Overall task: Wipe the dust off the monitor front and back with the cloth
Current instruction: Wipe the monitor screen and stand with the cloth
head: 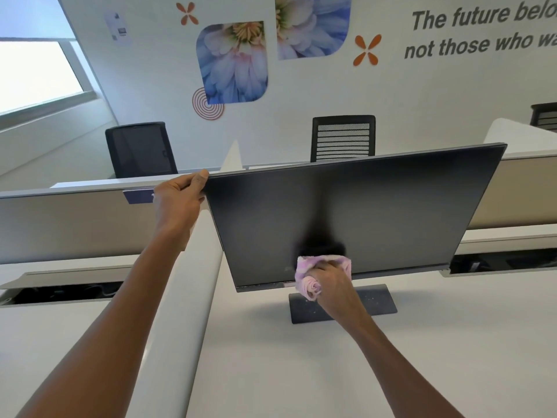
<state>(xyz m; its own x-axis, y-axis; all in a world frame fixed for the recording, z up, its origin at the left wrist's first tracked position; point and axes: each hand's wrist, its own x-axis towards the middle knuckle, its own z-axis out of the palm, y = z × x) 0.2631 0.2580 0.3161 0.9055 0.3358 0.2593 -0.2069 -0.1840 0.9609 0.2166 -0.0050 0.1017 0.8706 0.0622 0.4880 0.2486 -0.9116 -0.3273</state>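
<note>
Two bare forearms reach forward over the white tabletop [271, 372]. On it stands the monitor [355, 218], its dark screen facing the camera, on a flat grey base [376, 300]. Its left hand [177, 203] holds the monitor's upper left corner, thumb on the top edge and fingers curled behind. Its right hand [331, 282] has a clenched grip on a bunched pink cloth [313, 277], which presses against the lower middle of the screen just above the bottom edge. Behind a low partition [75, 218], two black chairs [343, 137] stand before a flower-decorated wall.
</note>
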